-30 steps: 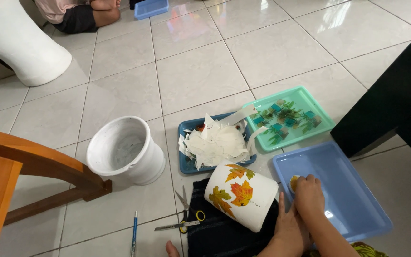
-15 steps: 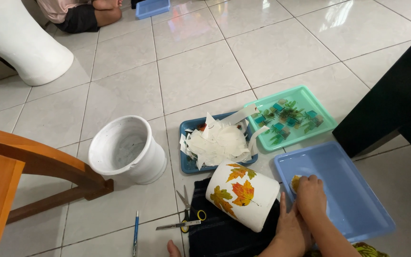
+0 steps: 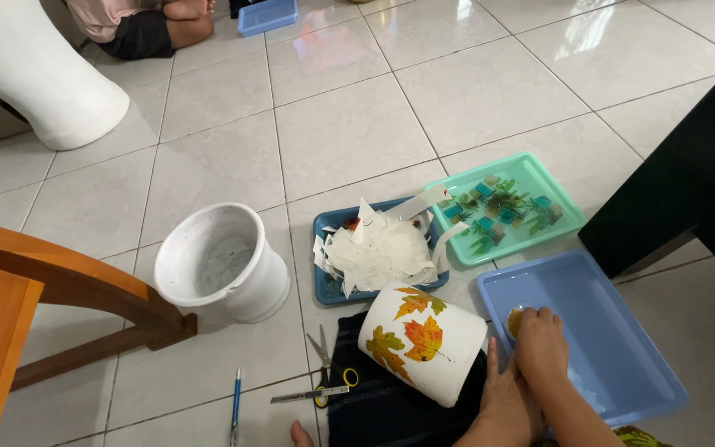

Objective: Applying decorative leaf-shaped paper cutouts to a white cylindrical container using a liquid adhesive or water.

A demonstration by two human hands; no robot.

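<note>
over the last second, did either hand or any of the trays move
Barely. The right hand stays in the light blue tray on a small yellow piece; the left hand stays beside the leaf-decorated pot. Trays, scissors and white pot unmoved.

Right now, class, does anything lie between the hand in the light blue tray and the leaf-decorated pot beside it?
Only the other hand. The right hand presses a small yellow piece in the blue tray. The left hand rests between it and the pot, against the pot's side. Nothing else is in that gap.
</note>
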